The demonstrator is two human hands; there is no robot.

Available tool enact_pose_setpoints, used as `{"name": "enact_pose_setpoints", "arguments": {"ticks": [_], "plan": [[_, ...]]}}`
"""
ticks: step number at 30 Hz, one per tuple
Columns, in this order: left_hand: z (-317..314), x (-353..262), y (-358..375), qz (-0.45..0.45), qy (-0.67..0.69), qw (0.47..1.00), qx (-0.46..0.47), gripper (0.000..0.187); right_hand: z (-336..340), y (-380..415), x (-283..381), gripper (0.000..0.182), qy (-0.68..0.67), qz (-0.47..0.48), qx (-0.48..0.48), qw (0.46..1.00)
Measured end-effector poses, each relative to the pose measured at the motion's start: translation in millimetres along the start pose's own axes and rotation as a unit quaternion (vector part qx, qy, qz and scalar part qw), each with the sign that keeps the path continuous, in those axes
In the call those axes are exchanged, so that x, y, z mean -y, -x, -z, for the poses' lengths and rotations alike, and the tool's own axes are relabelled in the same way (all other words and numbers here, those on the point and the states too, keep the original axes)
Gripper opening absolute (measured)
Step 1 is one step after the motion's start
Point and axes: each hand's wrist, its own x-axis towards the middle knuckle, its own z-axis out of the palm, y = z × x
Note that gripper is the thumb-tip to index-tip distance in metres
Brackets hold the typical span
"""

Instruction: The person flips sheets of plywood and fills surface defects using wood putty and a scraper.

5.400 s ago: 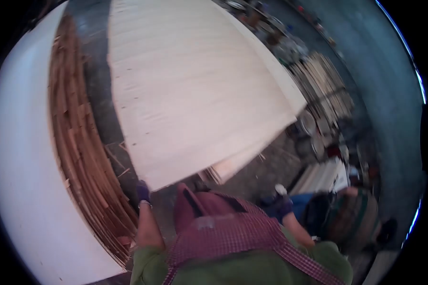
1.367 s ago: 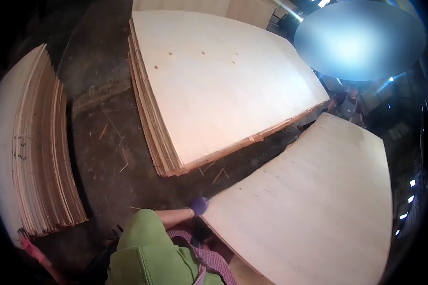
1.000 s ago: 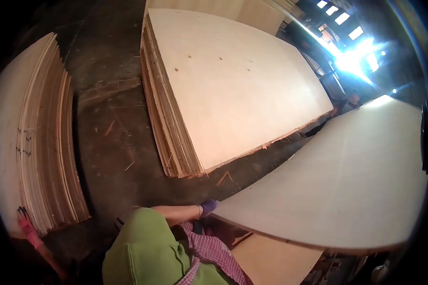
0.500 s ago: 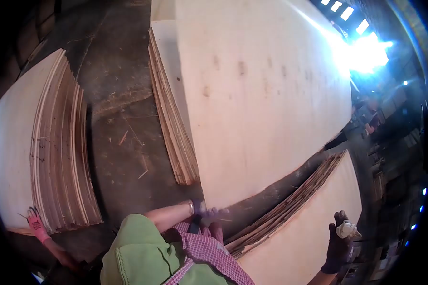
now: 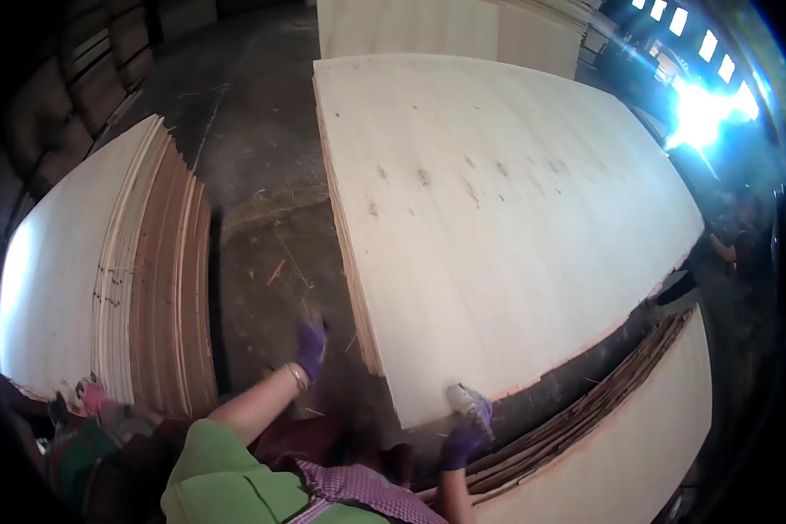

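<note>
The left hand (image 5: 311,348), gloved in purple, hangs with fingers loosely spread above the floor (image 5: 262,218), holding nothing, just left of the veneer stack (image 5: 498,227). The right hand (image 5: 465,432) presses the top sheet's near corner; whether it grips is unclear, blurred by motion.

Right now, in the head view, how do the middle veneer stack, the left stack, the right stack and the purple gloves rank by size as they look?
1. Middle stack, by far the largest.
2. Left stack and right stack look about alike; both are cut off by the frame, so I won't rank them.
3. Left hand and right hand in purple gloves, smallest and alike.
</note>
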Motion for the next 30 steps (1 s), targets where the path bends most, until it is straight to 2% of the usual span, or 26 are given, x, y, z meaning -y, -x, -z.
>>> {"name": "enact_pose_setpoints", "arguments": {"ticks": [1, 3, 4, 5, 6, 7, 8, 9, 11, 12, 14, 15, 16, 17, 18, 20, 26, 27, 28, 30], "plan": [[-6, -68, -22, -0.083, -0.061, 0.994, -0.028, 0.025, -9, -9, 23, 0.026, -0.004, 0.0, 0.003, 1.0], [-43, -97, -86, -0.338, -0.041, 0.932, -0.128, 0.032, -12, -40, 72, 0.026, -0.101, -0.076, -0.143, 0.982], [-56, -108, -104, -0.342, -0.044, 0.931, -0.123, 0.032, -26, -31, 59, 0.026, -0.104, -0.081, -0.147, 0.98], [-66, -118, -119, -0.172, -0.15, 0.971, -0.067, 0.035, -44, -10, 40, 0.026, -0.026, -0.126, -0.154, 0.98], [-76, -126, -133, 0.003, -0.249, 0.968, -0.015, 0.038, -62, -5, 29, 0.026, 0.05, -0.165, -0.161, 0.972], [-84, -126, -144, -0.005, -0.251, 0.968, -0.019, 0.038, -56, -12, 38, 0.026, 0.042, -0.148, -0.168, 0.974], [-94, -120, -148, -0.002, -0.113, 0.993, 0.027, 0.04, -45, -28, 56, 0.026, 0.011, -0.107, -0.176, 0.978], [-104, -109, -147, 0.002, 0.026, 0.997, 0.076, 0.043, -38, -34, 67, 0.026, 0.003, -0.091, -0.178, 0.98], [-117, -71, -128, 0.033, 0.299, 0.938, 0.171, 0.049, -32, -47, 75, 0.026, 0.0, -0.081, -0.176, 0.981], [-117, -56, -125, 0.035, 0.298, 0.938, 0.173, 0.049, -32, -51, 76, 0.026, -0.003, -0.079, -0.172, 0.982], [-115, -31, -110, -0.008, 0.267, 0.948, 0.171, 0.024, -28, -50, 70, 0.025, -0.007, -0.075, -0.171, 0.982], [-116, -35, -95, 0.085, 0.329, 0.925, 0.168, 0.021, -27, -52, 68, 0.025, -0.011, -0.072, -0.169, 0.983], [-109, -32, -82, 0.068, 0.243, 0.941, 0.227, 0.023, -24, -45, 62, 0.025, -0.014, -0.071, -0.169, 0.983], [-115, -67, -56, 0.204, 0.412, 0.858, 0.228, 0.032, -25, -47, 60, 0.025, -0.014, -0.07, -0.172, 0.982], [-117, -63, -54, 0.131, 0.371, 0.887, 0.243, 0.041, -24, -48, 60, 0.025, -0.016, -0.072, -0.172, 0.982], [-122, -59, -48, 0.121, 0.407, 0.879, 0.216, 0.043, -21, -52, 59, 0.025, -0.014, -0.075, -0.17, 0.982], [-115, -46, -47, 0.171, 0.502, 0.82, 0.214, 0.042, -20, -70, 66, 0.024, -0.002, -0.075, -0.157, 0.985], [-117, -54, -35, 0.182, 0.462, 0.844, 0.205, 0.045, -17, -68, 63, 0.024, -0.007, -0.07, -0.156, 0.985], [-123, -57, -30, 0.177, 0.463, 0.843, 0.207, 0.045, -16, -68, 62, 0.024, -0.01, -0.066, -0.154, 0.986], [-121, -65, -18, 0.132, 0.42, 0.866, 0.238, 0.049, -14, -66, 64, 0.024, -0.016, -0.052, -0.148, 0.987]]}}
